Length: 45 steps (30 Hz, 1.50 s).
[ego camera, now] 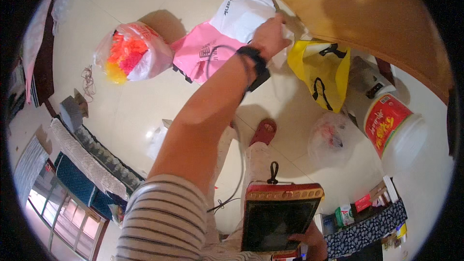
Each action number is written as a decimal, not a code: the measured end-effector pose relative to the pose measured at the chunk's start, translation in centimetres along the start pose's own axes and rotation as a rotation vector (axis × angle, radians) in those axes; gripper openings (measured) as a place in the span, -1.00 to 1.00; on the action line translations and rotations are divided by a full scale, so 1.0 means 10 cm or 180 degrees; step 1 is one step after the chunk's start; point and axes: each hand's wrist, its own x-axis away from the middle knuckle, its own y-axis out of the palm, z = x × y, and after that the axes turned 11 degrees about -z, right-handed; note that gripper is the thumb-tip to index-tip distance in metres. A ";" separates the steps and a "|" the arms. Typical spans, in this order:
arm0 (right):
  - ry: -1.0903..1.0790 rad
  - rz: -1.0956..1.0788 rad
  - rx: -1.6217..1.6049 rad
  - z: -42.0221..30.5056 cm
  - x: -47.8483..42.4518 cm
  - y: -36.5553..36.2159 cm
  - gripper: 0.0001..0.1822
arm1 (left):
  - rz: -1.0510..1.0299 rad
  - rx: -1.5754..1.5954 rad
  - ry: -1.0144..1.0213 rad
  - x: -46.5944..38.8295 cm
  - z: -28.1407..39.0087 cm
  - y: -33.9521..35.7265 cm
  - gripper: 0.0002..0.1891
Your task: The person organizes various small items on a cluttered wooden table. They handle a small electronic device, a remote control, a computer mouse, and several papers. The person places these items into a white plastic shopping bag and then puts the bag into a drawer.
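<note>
My left hand (pixel 271 38), with a black band and device at the wrist, reaches over the right edge of a white bag (pixel 241 14). Its fingertips are partly hidden, so its grip is unclear. A pink bag (pixel 206 52) lies against the white one, left of the wrist. Right of the hand is a yellow bag (pixel 320 70) with black handles. Near my body, my right hand (pixel 313 241) holds a flat device (pixel 279 221) with a dark panel and a red and gold frame, its thumb over the front. A cable loops beside my left forearm.
A plastic bag of orange, pink and yellow items (pixel 127 52) stands at the left. A clear bag (pixel 331 139) and a large plastic container with a red label (pixel 388 123) are at the right. A wooden surface (pixel 362 3) edges the upper right. A red shoe (pixel 264 130) is below.
</note>
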 end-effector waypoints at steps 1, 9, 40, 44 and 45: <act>0.0053 0.0042 -0.0010 -0.06 0.10 0.06 -0.17 | 0.0138 0.0107 -0.0055 0.24 0.08 -0.26 -0.34; -0.1740 0.0007 0.0283 -0.33 0.83 0.82 -0.48 | 0.0141 0.0073 0.0012 1.96 0.95 -1.78 -0.65; -0.2783 0.0421 0.4599 0.77 2.57 2.23 -0.46 | 0.1462 -0.2066 -0.0749 6.24 4.39 -2.50 -0.72; -0.3032 0.0262 0.3912 0.84 2.78 2.37 -0.53 | 0.1468 -0.2176 -0.0692 6.88 4.26 -2.35 -0.75; -0.3174 0.0134 0.3739 0.87 2.79 2.40 -0.55 | 0.1370 -0.2277 -0.0738 7.02 4.21 -2.28 -0.67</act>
